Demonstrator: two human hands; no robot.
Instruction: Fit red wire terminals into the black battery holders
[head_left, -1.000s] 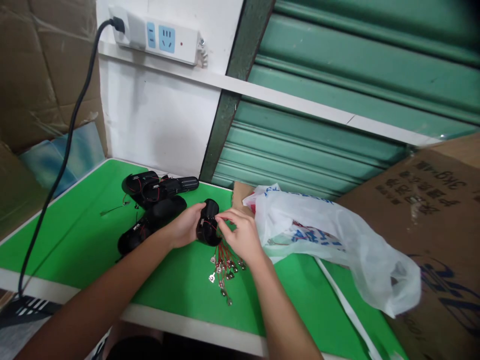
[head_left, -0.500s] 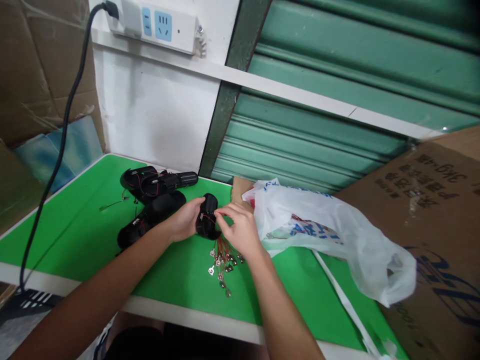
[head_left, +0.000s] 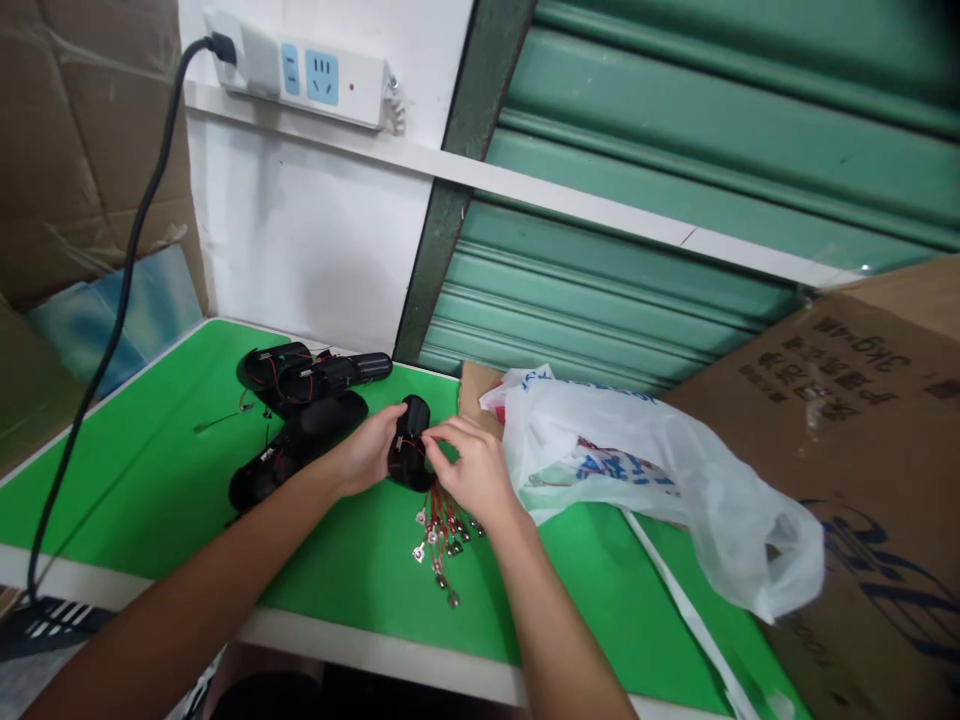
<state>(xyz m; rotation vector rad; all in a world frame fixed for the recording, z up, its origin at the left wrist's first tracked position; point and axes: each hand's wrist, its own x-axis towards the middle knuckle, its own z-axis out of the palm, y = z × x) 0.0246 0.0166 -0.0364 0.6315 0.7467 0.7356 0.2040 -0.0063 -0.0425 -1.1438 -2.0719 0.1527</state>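
Your left hand (head_left: 375,447) grips black housing (head_left: 409,472); right hand (head_left: 469,462) pinched at housing's right edge, contents unclear. Housing likely light, stiff: hold by sides; red wires (head_left: 438,505) below housing probably fragile.

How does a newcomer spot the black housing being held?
On the green tabletop, black housings cluster toward the far edge. Just right of them is the target housing. Unlike those, it's held in the left hand, right hand at its edge.
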